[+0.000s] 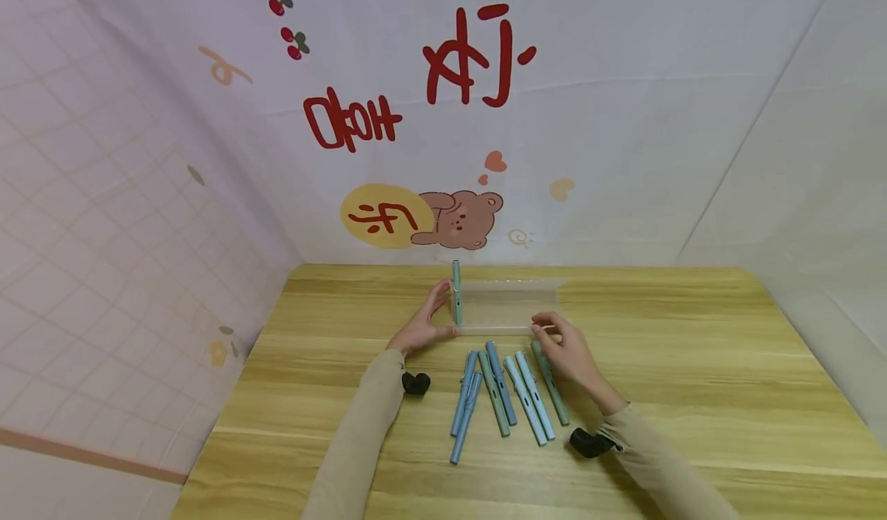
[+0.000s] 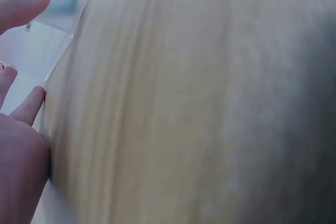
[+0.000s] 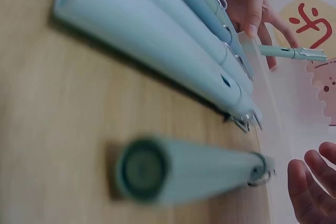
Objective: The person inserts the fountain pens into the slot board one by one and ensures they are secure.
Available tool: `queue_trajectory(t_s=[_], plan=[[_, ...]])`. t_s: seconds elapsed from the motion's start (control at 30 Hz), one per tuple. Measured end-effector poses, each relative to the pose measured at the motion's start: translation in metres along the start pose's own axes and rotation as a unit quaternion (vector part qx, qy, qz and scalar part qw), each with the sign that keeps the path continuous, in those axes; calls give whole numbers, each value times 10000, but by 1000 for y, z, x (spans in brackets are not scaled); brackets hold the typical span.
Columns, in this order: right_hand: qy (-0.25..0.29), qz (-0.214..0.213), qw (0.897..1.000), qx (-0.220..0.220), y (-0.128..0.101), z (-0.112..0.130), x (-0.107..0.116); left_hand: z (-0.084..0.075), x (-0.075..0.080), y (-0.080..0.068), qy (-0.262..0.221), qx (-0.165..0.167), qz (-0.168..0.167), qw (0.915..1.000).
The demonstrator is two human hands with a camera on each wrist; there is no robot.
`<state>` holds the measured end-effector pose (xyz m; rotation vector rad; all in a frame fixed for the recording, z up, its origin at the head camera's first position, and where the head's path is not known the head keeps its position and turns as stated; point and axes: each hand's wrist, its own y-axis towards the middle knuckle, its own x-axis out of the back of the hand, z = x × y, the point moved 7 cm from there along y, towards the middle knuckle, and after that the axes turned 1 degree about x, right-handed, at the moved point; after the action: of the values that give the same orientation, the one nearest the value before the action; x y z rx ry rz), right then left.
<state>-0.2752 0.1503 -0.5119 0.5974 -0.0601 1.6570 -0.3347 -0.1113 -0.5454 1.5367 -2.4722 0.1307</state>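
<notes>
Bright even light, soft shadows; head view edge-warped; both wrist views blurred.

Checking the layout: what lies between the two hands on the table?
In the head view, the clear plastic case spans the gap between the left hand and right hand, with one teal pen inside at its left end.

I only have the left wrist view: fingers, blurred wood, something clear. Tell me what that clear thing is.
Observer: A clear case on the table; the left hand touches its left end.
Operator: Report the right hand.
Observer: The right hand pinches the case's near right corner.
Operator: Count the pens.
Observer: Seven loose pens lie on the near side of the case; one teal pen is at its left end.
</notes>
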Motion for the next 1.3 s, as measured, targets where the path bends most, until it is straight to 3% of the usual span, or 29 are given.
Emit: queue_trajectory(t_s=[0.17, 0.4, 0.77, 1.13, 1.23, 1.3], plan=[[-364, -6, 9992, 171, -4, -6, 9, 1, 0, -1, 115, -10, -117, 9999], [-640, 323, 9973, 154, -10, -10, 13, -3, 0, -3, 195, -244, -137, 9994], [-877, 945, 9913, -273, -13, -24, 3, 6, 0, 3, -102, -53, -8, 9999], [-1145, 1036, 9867, -511, -9, -25, -4, 4, 1, 1, -27, 79, -103, 9999], [-1318, 1059, 9847, -433, -9, -22, -6, 4, 1, 1, -90, 61, -73, 9999], [-1450, 1044, 9834, -320, -9, -21, -8, -5, 0, -1, -155, 42, 58, 9999]])
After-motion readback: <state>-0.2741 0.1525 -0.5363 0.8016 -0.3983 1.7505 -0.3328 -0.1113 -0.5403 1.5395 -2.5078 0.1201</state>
